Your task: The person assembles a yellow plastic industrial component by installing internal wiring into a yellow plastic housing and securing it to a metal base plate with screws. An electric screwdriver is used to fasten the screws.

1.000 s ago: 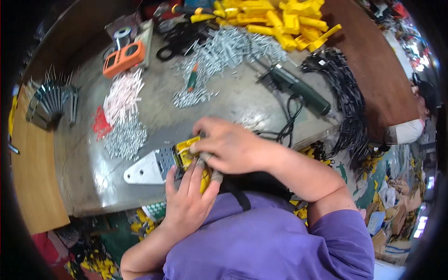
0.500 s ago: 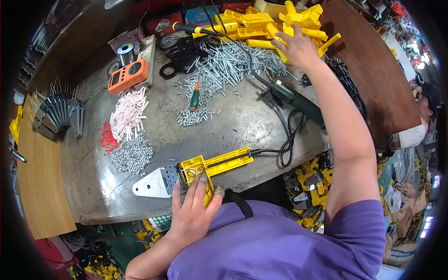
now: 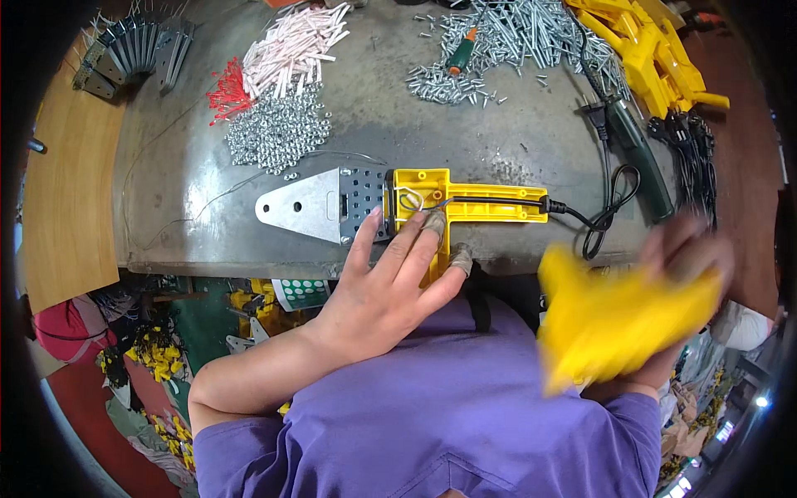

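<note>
My left hand (image 3: 386, 270) steadies a yellow plastic housing half (image 3: 498, 212) on the near side of the workbench. Its thumb and index finger straddle the lower branch, and the other fingers rest over the left end. A grey tapered metal plate (image 3: 299, 205) with holes points left from this housing. White wire ends and a black power cord (image 3: 573, 212) lie inside the open shell. At the right, above my lap, my right hand (image 3: 693, 249) grips another yellow plastic housing piece (image 3: 627, 319); both are smeared by motion.
Beyond lie nuts (image 3: 278, 129), white sleeves (image 3: 295, 46), red small parts (image 3: 228, 93) and screws (image 3: 531, 33) with a green-handled screwdriver (image 3: 463, 54). A dark green power tool (image 3: 639, 158) lies right, near coiled plug cords (image 3: 689, 153). Yellow shells (image 3: 656, 58) are piled far right. Metal plates (image 3: 137, 50) stand far left.
My right hand has come back from the far pile of yellow shells toward my body with a yellow housing piece. The view has tilted down. My left hand remains on the housing.
</note>
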Demonstrator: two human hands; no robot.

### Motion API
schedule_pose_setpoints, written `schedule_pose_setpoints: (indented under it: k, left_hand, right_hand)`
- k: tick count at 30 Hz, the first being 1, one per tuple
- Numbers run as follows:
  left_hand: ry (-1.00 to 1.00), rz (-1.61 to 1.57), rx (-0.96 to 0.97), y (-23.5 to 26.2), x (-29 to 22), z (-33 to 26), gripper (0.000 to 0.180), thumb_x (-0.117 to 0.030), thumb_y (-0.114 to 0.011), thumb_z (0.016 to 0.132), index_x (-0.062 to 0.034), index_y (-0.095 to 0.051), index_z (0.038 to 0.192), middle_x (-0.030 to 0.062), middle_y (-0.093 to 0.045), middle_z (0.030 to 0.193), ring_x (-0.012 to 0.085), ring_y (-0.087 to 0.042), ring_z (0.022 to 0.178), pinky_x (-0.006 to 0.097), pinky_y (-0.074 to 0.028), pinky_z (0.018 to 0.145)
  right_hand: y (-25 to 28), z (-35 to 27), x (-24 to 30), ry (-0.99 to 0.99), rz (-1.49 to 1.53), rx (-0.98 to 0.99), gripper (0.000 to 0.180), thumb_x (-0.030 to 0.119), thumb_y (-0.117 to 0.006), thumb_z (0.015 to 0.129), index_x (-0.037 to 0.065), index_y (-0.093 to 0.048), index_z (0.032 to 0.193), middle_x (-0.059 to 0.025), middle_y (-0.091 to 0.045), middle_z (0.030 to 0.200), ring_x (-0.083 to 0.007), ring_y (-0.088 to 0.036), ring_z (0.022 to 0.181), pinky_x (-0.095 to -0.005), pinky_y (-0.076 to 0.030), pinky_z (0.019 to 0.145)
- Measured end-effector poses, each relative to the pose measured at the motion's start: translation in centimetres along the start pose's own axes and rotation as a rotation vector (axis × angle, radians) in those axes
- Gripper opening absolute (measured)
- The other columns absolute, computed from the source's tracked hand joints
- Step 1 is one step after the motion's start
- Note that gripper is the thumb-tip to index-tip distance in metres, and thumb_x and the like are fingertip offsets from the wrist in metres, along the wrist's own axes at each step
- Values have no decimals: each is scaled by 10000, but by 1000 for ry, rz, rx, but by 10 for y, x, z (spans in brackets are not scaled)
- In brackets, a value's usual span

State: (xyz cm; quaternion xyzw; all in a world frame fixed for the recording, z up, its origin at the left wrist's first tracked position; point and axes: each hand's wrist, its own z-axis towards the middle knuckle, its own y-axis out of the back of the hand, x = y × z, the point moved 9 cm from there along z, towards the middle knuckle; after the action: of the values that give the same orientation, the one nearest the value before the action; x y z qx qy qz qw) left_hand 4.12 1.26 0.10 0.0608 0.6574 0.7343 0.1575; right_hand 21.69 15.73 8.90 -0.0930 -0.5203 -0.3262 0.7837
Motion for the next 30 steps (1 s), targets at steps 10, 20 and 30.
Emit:
schedule_pose_setpoints:
  k: [10, 20, 30]
  left_hand:
    - [-20, 70, -13, 5, -4, 3, 227, -238, -534, 841, -201, -582, 1059, 179, -535, 1255, 289, -533, 1188, 570, -295, 1019]
    - [-39, 44, -36, 2, -3, 3, 280, -228, -535, 845, -195, -586, 1118, 180, -518, 1250, 304, -513, 1210, 590, -343, 979]
    - [-70, 23, 96, -12, -5, -5, 461, -254, -516, 831, -318, -517, 1287, 123, -462, 1325, 346, -466, 1205, 698, -177, 1050]
  right_hand:
    - [-63, -24, -61, -374, 320, -304, 472, 466, -498, 923, 56, -505, 1157, -113, -551, 938, -211, -521, 860, -403, -435, 791]
    - [-48, 3, -63, -287, -169, -544, 365, 286, -539, 929, 55, -447, 1197, -81, -496, 995, -186, -469, 915, -343, -406, 831]
    - [-124, 47, -68, -147, -978, 159, 600, 176, -650, 629, 17, -470, 1178, -152, -516, 1065, -330, -491, 1007, -430, -376, 844]
